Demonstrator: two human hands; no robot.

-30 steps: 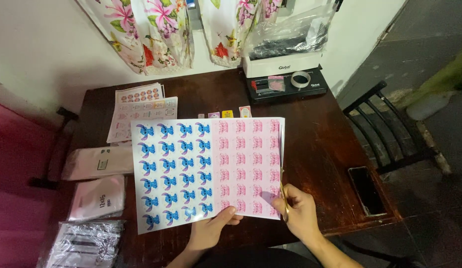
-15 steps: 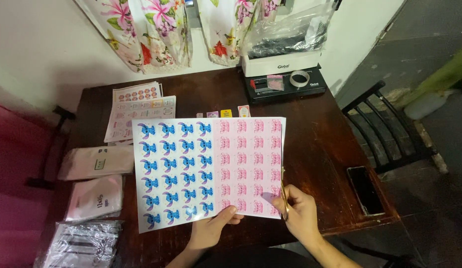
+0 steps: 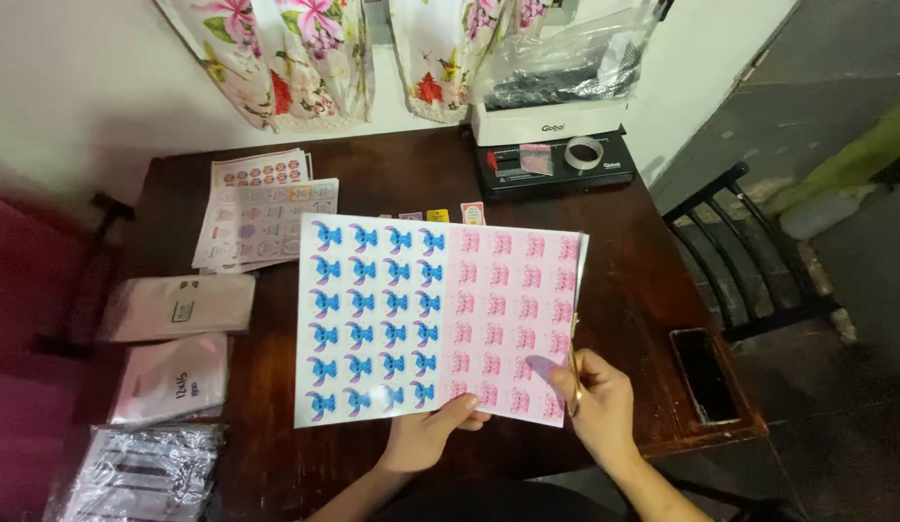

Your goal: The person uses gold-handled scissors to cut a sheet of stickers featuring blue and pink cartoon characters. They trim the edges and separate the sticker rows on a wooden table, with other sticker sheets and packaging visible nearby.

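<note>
A large sticker sheet (image 3: 435, 319) is held above the dark wooden table (image 3: 634, 290); its left half carries rows of blue figures, its right half rows of pink ones. My left hand (image 3: 433, 432) pinches the bottom edge near the middle, thumb on top. My right hand (image 3: 597, 401) is at the bottom right corner and grips thin gold-coloured scissors (image 3: 573, 360), whose blades run up along the sheet's right edge.
More sticker sheets (image 3: 261, 208) lie at the back left, with small cards (image 3: 438, 215) behind the held sheet. Pale packets (image 3: 179, 307) and a plastic-wrapped bundle (image 3: 141, 474) sit left. A black-and-white machine (image 3: 551, 145) with a tape roll (image 3: 583, 153) stands at the back. Phone (image 3: 703, 372) and chair (image 3: 750, 261) are right.
The sheet has shifted a little to the right and away from me, and both hands moved with it. Things on the table have stayed put.
</note>
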